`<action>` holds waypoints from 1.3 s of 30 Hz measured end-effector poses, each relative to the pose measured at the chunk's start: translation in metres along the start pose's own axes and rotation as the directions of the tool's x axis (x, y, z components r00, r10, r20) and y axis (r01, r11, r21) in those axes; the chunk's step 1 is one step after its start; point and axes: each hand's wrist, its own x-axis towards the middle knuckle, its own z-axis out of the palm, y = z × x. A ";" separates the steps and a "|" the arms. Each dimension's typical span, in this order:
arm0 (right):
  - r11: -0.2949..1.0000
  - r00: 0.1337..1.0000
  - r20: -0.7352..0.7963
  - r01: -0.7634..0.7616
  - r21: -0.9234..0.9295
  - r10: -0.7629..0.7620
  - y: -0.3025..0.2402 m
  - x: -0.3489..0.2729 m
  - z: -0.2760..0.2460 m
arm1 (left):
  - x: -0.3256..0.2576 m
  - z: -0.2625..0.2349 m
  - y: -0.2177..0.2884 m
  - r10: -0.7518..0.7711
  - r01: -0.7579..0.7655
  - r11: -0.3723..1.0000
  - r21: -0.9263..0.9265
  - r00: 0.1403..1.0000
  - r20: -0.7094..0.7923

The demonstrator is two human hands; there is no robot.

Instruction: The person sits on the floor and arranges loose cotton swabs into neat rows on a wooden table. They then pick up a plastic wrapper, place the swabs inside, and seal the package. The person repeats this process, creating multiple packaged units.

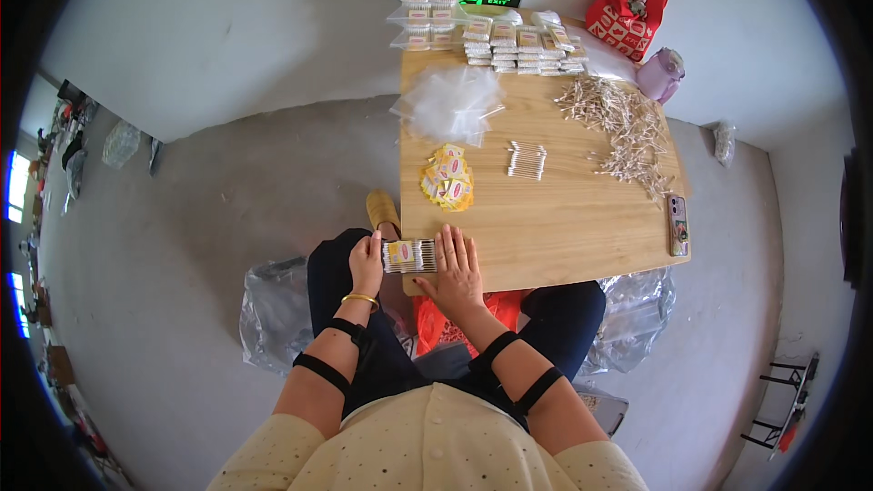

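At the near left corner of the wooden table, my left hand is closed on the left end of a small clear bag of cotton swabs. A yellow and white card lies over the swabs in it. The bag reaches past the table's left edge. My right hand lies flat, fingers stretched out, against the right end of the swabs. Farther back are a heap of yellow and white cards and a pile of clear empty bags. A separate row of cotton swabs lies mid-table.
Loose cotton swabs are heaped along the table's right side, near a phone. Filled packets are stacked at the back, beside a tiered stack of packets. A purple jug and a red bag stand back right.
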 end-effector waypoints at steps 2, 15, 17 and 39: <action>1.000 1.000 0.000 0.013 -0.002 -0.013 -0.004 0.002 0.005 | -0.001 0.004 0.003 -0.007 0.008 0.999 -0.043 1.000 0.019; 0.982 0.978 -0.189 -0.058 0.178 0.092 0.059 0.021 -0.007 | 0.023 -0.008 0.003 0.110 -0.097 0.989 0.108 0.987 -0.119; 0.963 0.942 -0.240 -0.189 0.189 0.233 0.103 0.022 -0.020 | 0.029 -0.012 0.061 0.166 -0.175 0.982 -0.067 0.978 -0.123; 0.971 0.926 -0.297 -0.240 0.005 0.231 0.180 0.048 -0.042 | 0.030 0.175 0.158 0.609 -0.778 0.558 0.288 0.620 0.495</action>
